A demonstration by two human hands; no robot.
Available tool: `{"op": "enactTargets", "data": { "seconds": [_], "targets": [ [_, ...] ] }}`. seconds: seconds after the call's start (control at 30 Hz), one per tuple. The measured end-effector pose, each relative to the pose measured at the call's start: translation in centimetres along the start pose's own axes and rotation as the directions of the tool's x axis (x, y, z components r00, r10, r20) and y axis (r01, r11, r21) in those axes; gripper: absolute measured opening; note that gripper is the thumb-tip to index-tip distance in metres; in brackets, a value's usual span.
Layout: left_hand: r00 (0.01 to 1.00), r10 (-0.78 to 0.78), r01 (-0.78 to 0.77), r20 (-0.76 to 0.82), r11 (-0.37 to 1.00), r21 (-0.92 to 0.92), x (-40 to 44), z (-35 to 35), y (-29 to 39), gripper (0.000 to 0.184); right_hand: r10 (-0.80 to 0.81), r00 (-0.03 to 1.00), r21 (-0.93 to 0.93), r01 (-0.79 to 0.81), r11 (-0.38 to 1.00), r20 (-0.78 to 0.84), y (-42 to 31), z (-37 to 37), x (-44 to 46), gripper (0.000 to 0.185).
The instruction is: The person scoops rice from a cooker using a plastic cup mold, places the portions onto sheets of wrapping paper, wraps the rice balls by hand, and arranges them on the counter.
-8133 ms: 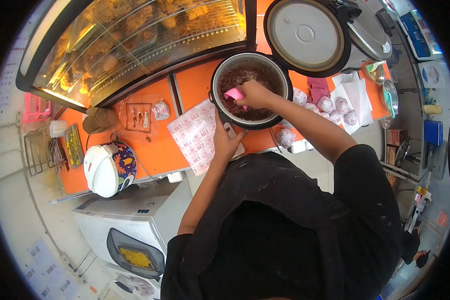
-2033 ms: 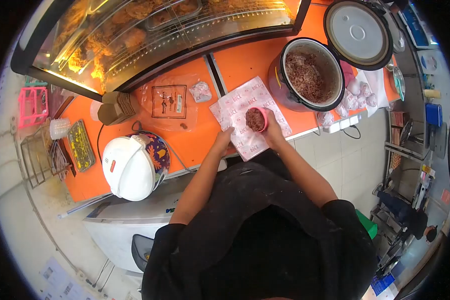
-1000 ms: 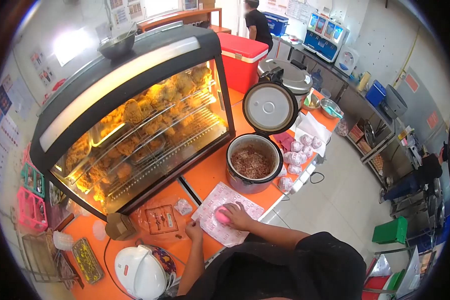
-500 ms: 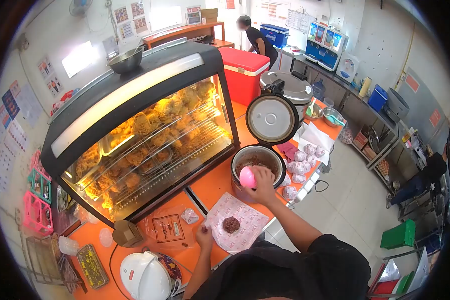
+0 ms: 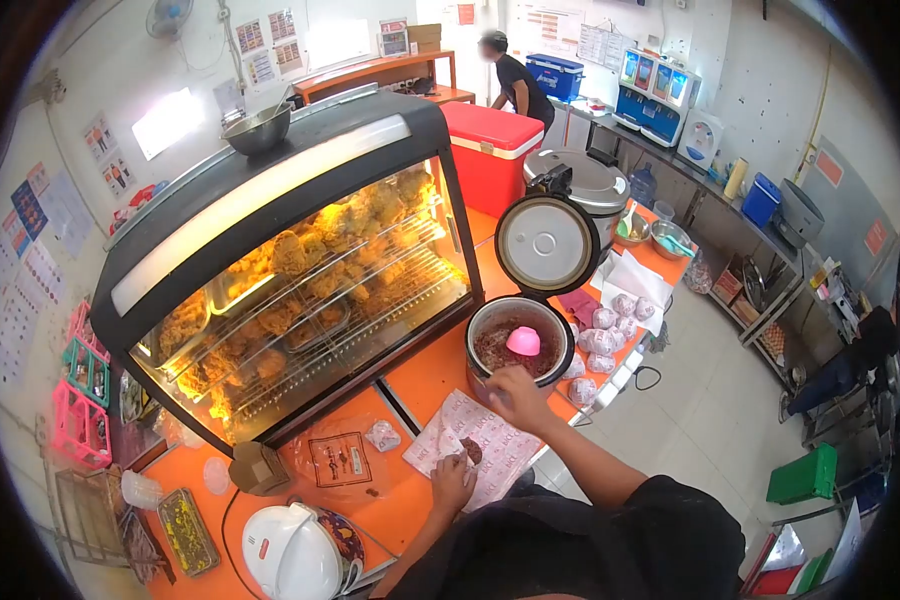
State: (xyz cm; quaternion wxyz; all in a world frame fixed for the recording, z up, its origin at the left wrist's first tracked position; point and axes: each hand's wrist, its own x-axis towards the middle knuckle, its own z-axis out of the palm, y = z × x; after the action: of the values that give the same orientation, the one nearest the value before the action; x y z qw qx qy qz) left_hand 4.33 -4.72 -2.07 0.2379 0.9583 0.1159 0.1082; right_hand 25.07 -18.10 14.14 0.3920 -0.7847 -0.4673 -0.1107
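My left hand (image 5: 453, 484) is closed on the near-left edge of a printed sheet of wrapping paper (image 5: 492, 440), lifting a fold of it over a reddish-brown mound of what looks like rice (image 5: 473, 452). Part of the mound is hidden under that fold. My right hand (image 5: 520, 400) holds nothing; its fingers are loosely bent and apart, just in front of the rice cooker (image 5: 477, 370). Inside the cooker, whose lid (image 5: 545, 240) stands up, a pink cup (image 5: 523, 341) rests on the same reddish-brown food.
Wrapped bundles (image 5: 600, 342) lie right of the cooker. A heated glass case (image 5: 300, 300) with fried chicken stands at left. A white appliance (image 5: 290, 555) and a plastic bag (image 5: 338, 458) are on the orange table. A person (image 5: 520, 85) stands behind a red cooler (image 5: 485, 150).
My right hand has let go of the pink cup, now in the cooker, and drawn back toward me. My left hand has moved right and folded the paper partly over the mound.
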Motion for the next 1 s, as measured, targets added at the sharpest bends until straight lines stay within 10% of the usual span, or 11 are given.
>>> {"op": "enactTargets", "data": {
  "seconds": [0.13, 0.2, 0.6, 0.8, 1.0],
  "targets": [
    [0.998, -0.023, 0.017, -0.057, 0.995, -0.097, 0.1, 2.8, -2.7, 0.045, 0.058, 0.982, 0.09, -0.075, 0.993, 0.177, 0.8, 3.0, -4.8, 0.022],
    [0.997, -0.021, 0.006, -0.072, 0.978, -0.207, 0.4, 2.2, -2.8, 0.045, 0.296, 0.755, -0.115, -0.285, 0.952, 0.586, 1.3, 3.9, -6.4, 0.023],
    [0.974, -0.189, 0.107, -0.122, 0.867, -0.487, 1.4, 0.8, -3.2, 0.032, 0.256, 0.739, -0.12, -0.233, 0.965, 0.623, 5.5, 7.5, -12.3, 0.026],
    [0.861, -0.508, 0.302, -0.031, 0.56, -0.772, 1.4, 2.4, -3.9, 0.018, 0.376, 0.673, -0.216, -0.312, 0.925, 0.637, 5.3, 9.8, -12.6, 0.031],
    [0.86, -0.51, 0.248, -0.002, 0.423, -0.872, 0.9, 1.9, -4.7, 0.019, 0.387, 0.693, 0.052, -0.522, 0.852, 0.609, 3.0, 14.7, -12.6, 0.032]
  ]
}}
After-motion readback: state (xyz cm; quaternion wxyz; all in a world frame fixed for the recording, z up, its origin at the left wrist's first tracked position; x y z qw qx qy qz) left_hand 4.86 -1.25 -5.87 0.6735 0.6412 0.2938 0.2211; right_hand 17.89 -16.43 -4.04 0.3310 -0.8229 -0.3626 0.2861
